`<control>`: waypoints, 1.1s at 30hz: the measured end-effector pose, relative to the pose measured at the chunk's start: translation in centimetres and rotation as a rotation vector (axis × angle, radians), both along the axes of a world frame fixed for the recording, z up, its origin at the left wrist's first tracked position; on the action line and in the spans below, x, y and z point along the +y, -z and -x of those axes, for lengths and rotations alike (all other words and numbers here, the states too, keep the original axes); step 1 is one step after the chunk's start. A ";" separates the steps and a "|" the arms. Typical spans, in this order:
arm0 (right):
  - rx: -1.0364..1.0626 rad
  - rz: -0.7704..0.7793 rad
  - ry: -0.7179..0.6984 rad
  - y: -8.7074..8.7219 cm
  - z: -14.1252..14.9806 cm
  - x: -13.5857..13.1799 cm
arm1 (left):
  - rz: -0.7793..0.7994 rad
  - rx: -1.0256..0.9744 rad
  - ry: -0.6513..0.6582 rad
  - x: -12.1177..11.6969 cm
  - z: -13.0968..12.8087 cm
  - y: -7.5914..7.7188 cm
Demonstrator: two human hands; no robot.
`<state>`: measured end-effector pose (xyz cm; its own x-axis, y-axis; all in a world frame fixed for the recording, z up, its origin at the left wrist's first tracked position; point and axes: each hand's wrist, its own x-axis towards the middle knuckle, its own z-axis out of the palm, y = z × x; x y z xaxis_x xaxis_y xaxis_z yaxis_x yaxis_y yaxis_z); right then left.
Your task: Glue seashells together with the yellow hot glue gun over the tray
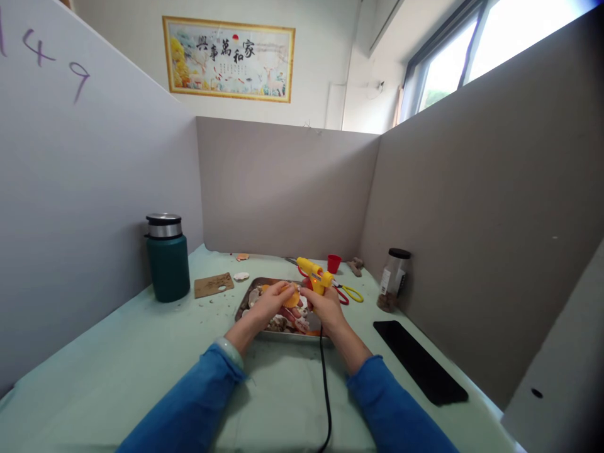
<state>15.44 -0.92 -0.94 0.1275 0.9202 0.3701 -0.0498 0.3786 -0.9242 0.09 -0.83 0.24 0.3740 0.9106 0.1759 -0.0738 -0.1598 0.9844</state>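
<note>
My left hand [272,302] pinches an orange scallop shell [291,298] above a metal tray [276,336]. Close beside it, my right hand [324,306] is wrapped round a yellow hot glue gun [315,274], whose back end points up and away to the left. Its black cord [324,384] runs down toward me. Where the gun's nozzle sits is hidden by my fingers. Several shells [278,323] fill the tray under both hands, pale, brownish and orange. A light jade-coloured bangle [229,352] circles my left wrist.
A dark green flask [168,264] and a cardboard piece [213,285] stand left. Toward the back are a red cup [333,263] and yellow-handled scissors [353,294]. At right are a black-lidded jar [392,280] and a flat black slab [419,362]. Grey partitions [287,189] enclose the table.
</note>
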 end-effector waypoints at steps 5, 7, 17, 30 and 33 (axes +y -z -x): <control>-0.028 0.011 0.002 -0.3 0.1 -0.2 | -0.033 0.000 -0.021 0.0 0.1 0.1; -0.048 0.011 -0.014 -0.4 0.0 -0.3 | -0.047 -0.004 -0.013 0.0 0.1 0.1; -0.060 0.002 -0.077 -0.5 -0.7 -0.5 | -0.082 0.035 -0.003 -0.2 0.1 -0.1; -0.060 0.037 -0.087 -0.9 -0.5 -0.8 | -0.241 0.127 -0.050 0.0 0.5 -0.1; -0.043 0.054 -0.086 -0.9 -0.5 -1.0 | -0.270 0.142 -0.067 -0.3 0.4 -0.4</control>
